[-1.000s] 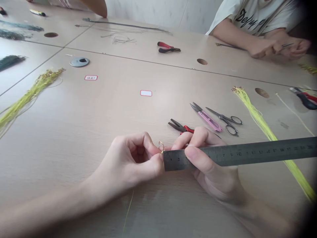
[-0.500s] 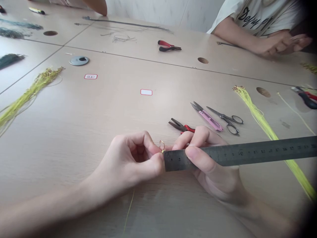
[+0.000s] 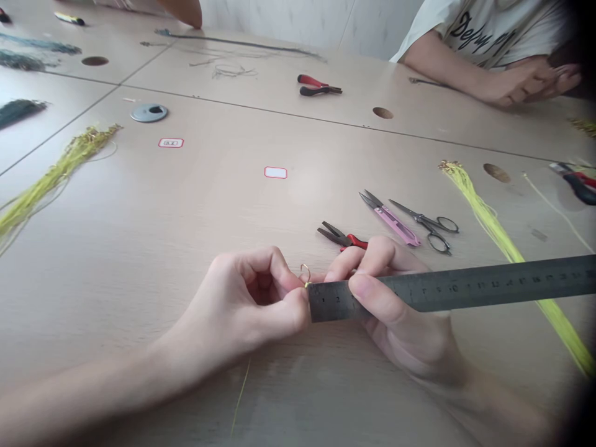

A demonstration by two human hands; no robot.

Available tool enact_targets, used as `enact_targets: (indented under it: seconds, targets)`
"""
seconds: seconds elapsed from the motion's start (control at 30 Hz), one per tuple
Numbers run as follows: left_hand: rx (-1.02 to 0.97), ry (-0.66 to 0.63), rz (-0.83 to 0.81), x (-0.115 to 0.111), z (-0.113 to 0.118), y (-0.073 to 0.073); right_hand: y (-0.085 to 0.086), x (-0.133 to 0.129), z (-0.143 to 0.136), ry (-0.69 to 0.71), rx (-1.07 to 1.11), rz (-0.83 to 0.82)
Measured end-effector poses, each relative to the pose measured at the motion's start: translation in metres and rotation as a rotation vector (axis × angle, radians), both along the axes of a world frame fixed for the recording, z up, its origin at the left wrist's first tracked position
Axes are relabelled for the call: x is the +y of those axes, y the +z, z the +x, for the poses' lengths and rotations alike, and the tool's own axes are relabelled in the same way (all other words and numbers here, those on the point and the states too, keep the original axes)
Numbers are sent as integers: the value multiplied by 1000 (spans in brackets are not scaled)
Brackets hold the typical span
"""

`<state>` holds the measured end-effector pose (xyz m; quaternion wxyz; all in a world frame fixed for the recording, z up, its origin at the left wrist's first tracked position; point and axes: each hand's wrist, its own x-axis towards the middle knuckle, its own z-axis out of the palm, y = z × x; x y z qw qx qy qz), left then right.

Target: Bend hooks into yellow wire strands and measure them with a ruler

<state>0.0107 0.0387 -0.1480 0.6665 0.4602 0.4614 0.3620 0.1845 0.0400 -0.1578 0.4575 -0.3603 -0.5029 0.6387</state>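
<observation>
A tiny gold-coloured fish hook point(image 3: 308, 272) pinched beside the end of a steel ruler point(image 3: 465, 289), mid-frame.

From where I stand, the left hand point(image 3: 246, 310) has thumb and forefinger closed on the hook's lower end, its thin wire bend rising just above the fingertips and curling over toward the left of the frame, with a speck of yellow at its base. The right hand point(image 3: 410, 335) grips the ruler, thumb flat across the face; that dull grey, straight-edged strip runs from the centre, tilting slightly upward, out past the right edge. A fine yellow line point(image 3: 241, 390) trails below the left hand toward the bottom of the frame, over the pale, wood-grained desk point(image 3: 186, 205). Red-handled pliers point(image 3: 347, 239) lie just beyond the right hand's fingers.
</observation>
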Motion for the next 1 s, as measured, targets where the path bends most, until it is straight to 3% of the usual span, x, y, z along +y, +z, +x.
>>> enact_targets:
  seconds: [1.0]
  targets:
    - [19, 2, 16, 1, 1, 0, 2, 0, -1, 3, -18, -6]
